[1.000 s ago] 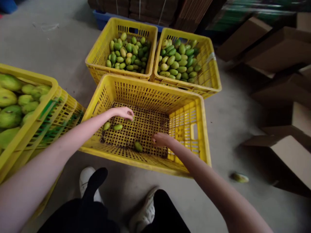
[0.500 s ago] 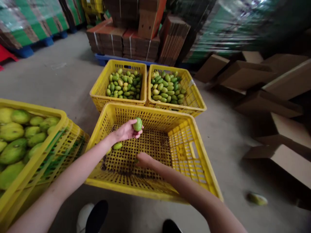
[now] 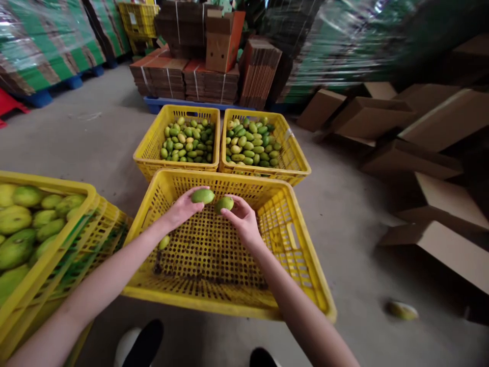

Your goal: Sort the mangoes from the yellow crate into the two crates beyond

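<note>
Over the near yellow crate, my left hand is closed round a green mango, its fingers at the fruit's near end. Just to the right, my right hand grips a second, darker green mango between thumb and fingers. The two fruits are close together but apart. A small yellow-green mango lies on the crate's perforated floor, below my left forearm. Any fruit under that forearm is hidden.
Two yellow crates of small green mangoes stand behind. At left is a crate of larger green fruit. Opened cardboard boxes line the right, with a fruit on the floor nearby. Stacked flat cartons stand behind.
My right hand has risen from the crate floor with a mango and come beside my left hand. The mango in my left hand has turned onto its side. The view has shifted slightly.
</note>
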The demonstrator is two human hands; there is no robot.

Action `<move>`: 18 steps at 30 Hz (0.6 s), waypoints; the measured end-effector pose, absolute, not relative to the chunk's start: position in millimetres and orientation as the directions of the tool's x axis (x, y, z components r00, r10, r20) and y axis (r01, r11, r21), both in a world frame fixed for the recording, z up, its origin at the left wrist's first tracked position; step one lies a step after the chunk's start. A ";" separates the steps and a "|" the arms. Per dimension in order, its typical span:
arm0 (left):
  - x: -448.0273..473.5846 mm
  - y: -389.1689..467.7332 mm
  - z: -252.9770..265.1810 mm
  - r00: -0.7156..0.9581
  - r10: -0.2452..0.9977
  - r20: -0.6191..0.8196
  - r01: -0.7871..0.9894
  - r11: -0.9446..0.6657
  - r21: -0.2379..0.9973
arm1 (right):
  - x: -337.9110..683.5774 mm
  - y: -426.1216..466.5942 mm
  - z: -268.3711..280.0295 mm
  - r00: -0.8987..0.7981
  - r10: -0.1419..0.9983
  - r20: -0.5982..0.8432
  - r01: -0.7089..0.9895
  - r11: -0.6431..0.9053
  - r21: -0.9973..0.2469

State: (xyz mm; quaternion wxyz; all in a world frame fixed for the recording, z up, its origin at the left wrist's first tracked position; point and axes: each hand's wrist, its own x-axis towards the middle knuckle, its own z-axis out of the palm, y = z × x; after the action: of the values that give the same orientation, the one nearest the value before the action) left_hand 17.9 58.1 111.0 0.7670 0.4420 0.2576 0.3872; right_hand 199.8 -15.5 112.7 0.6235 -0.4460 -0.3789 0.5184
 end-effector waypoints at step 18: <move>19.1 54.1 112.7 0.468 0.884 -0.001 -0.172 0.092 0.981 | 198.6 -17.5 112.2 0.199 0.978 0.067 -0.273 0.121 -0.954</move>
State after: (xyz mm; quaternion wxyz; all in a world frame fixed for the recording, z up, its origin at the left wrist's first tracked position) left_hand 19.1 54.1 112.7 0.6623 0.5435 0.3274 0.3985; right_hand 198.6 -17.5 112.2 0.6347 -0.4435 -0.3971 0.4928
